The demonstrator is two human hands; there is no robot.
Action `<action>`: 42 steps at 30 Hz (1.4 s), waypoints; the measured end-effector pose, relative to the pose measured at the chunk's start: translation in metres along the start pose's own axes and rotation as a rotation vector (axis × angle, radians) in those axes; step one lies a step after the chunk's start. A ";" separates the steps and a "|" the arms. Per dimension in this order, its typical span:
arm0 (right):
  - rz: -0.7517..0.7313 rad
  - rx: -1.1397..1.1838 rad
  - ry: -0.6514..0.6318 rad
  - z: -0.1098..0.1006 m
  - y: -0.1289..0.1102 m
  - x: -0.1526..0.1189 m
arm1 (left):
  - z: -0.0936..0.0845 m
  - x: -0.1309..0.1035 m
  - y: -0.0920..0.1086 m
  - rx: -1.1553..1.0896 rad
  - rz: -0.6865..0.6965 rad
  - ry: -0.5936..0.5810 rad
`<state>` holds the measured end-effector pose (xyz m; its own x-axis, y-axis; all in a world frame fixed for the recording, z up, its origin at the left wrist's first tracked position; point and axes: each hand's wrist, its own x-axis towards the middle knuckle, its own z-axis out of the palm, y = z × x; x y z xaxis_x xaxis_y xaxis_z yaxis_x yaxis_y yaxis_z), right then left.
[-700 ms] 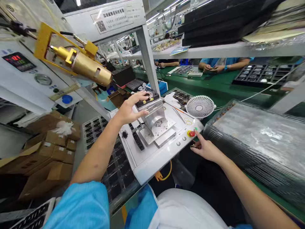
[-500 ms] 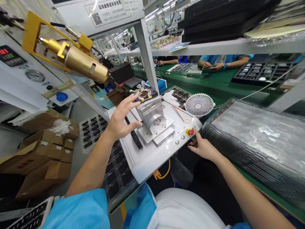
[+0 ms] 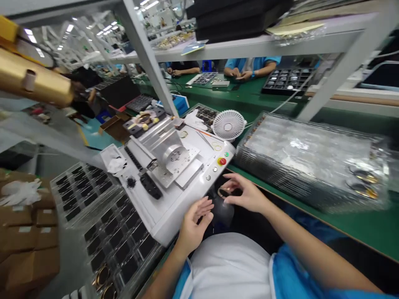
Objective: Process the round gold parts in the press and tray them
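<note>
My right hand (image 3: 247,194) is closed on a small thin metal ring (image 3: 220,193), held between thumb and fingers in front of the white machine base. Just to the left, my left hand (image 3: 193,226) is empty, its fingers apart and slightly curled, palm facing the ring. Beyond both hands stands a metal fixture block (image 3: 165,143) on the machine base (image 3: 187,199). On top of the fixture, a dark holder (image 3: 145,121) with yellowish pads carries a round part. A red button (image 3: 222,161) sits on the base's right corner.
A gold cylinder (image 3: 34,79) hangs at upper left. A white fan (image 3: 229,125) stands behind the base. Stacked clear trays (image 3: 305,153) are on the right, with black-celled trays (image 3: 115,245) at lower left. A co-worker's hands (image 3: 240,74) show across the green bench.
My right hand has left the button area, moving down and left with the ring. My left hand has come away from the fixture towards my body. The view has swung right.
</note>
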<state>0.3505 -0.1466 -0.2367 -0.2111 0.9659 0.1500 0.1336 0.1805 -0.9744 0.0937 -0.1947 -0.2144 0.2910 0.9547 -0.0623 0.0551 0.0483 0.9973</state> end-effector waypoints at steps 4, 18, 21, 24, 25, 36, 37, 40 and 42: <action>-0.134 0.184 0.066 0.033 -0.007 -0.026 | 0.030 0.022 -0.024 -0.423 -0.013 -0.078; 0.119 -0.720 0.395 -0.123 -0.085 -0.067 | 0.038 0.030 -0.022 -0.374 -0.060 -0.085; 0.593 -0.975 0.614 -0.201 -0.102 -0.084 | 0.030 0.024 -0.026 -0.352 -0.071 -0.086; 0.771 -1.042 0.551 -0.243 -0.102 -0.094 | 0.027 0.020 -0.030 -0.325 -0.064 -0.089; 0.784 -1.036 0.527 -0.250 -0.099 -0.096 | 0.027 0.019 -0.031 -0.319 -0.062 -0.092; 0.714 -1.083 0.410 -0.280 -0.082 -0.093 | 0.020 0.010 -0.038 -0.322 -0.076 -0.121; 0.748 -1.078 0.417 -0.279 -0.086 -0.092 | 0.019 0.009 -0.037 -0.323 -0.087 -0.117; 0.751 -1.087 0.443 -0.267 -0.099 -0.092 | 0.015 0.007 -0.034 -0.333 -0.122 -0.108; 0.544 -1.069 0.467 -0.247 -0.103 -0.090 | 0.015 0.007 -0.028 -0.356 -0.148 -0.143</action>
<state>0.5946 -0.2066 -0.1089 0.4429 0.8959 0.0332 0.8468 -0.4059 -0.3436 0.1087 -0.1940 -0.2436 0.4357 0.8808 -0.1856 -0.2207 0.3044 0.9266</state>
